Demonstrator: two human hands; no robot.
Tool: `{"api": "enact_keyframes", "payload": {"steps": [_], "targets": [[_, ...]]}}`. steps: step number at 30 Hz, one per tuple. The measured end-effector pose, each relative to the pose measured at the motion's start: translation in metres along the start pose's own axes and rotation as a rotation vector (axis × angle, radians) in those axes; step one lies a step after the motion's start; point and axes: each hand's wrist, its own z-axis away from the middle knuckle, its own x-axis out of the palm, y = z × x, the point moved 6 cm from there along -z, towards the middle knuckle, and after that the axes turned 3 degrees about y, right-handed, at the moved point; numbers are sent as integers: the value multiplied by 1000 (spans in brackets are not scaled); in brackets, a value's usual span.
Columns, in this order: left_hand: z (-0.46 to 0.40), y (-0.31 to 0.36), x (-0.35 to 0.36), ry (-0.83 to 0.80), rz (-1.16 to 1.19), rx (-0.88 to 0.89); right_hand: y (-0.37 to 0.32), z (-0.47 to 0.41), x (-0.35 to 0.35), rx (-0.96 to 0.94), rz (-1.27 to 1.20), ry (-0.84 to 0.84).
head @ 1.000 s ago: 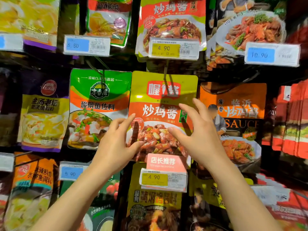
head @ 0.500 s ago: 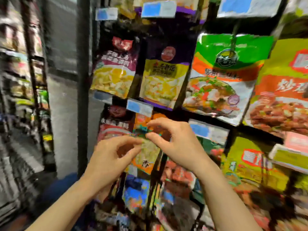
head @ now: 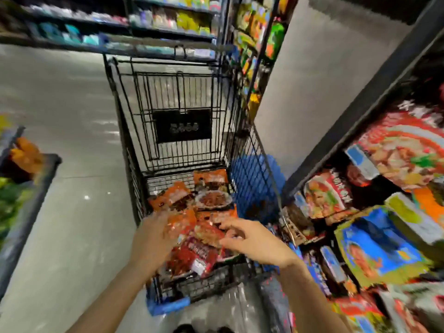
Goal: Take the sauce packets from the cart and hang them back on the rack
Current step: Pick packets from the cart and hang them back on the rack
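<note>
View has swung from rack point(head: 374, 212) to cart point(head: 168, 97); both hands point(head: 153, 239) point(head: 252, 239) open over jumbled packets point(head: 204, 227), axes mixed.

One view only, from a camera worn on the person's head. It looks steeply down and forward into a black wire cart point(head: 173, 131), close enough that both forearms enter from the bottom edge and the left hand point(head: 153, 239) and right hand point(head: 254, 239) sit near mid-frame. The rack point(head: 374, 212) runs up the right edge, the floor point(head: 72, 164) fills the left. The wide lens bends the edges; the frame is blurred, apparently by motion.
</note>
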Motion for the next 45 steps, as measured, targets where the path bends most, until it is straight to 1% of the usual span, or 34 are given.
{"api": "enact_keyframes", "payload": {"steps": [2,5,7,10,16,18,20,24,26,27,28,29,31,33,34,38,42,45], "targets": [[10,-32,5,41,-140,-21,10,-17,28,44,35,-95],[26,-55,28,27,-281,-71,32,-33,51,129,75,-190],[33,-55,39,46,-330,-65,48,-41,57,147,146,-217],[37,-55,47,59,-417,-50,80,-57,64,181,112,-232],[39,-56,47,81,-484,-121,145,-108,96,353,77,-313],[37,-54,47,81,-515,-124,165,-132,112,374,185,-338],[34,-52,47,78,-535,-133,166,-154,125,291,304,-391],[36,-48,50,96,-575,-146,139,-198,149,-69,577,-439],[35,-48,52,109,-619,-124,134,-227,171,-269,773,-433],[35,-48,53,121,-637,-122,137,-243,180,-309,816,-422],[36,-48,54,132,-654,-124,142,-261,188,-291,804,-413],[36,-47,55,136,-668,-129,145,-276,192,-233,780,-412],[36,-46,56,142,-676,-141,151,-297,197,-161,811,-441],[36,-46,56,148,-677,-149,159,-300,205,-143,858,-486],[36,-46,57,147,-673,-151,166,-296,207,-116,854,-482],[36,-45,56,164,-655,-163,186,-285,197,12,777,-356],[35,-43,54,178,-614,-179,198,-277,173,134,613,-245],[34,-41,54,185,-582,-178,211,-269,154,190,550,-259]]}}
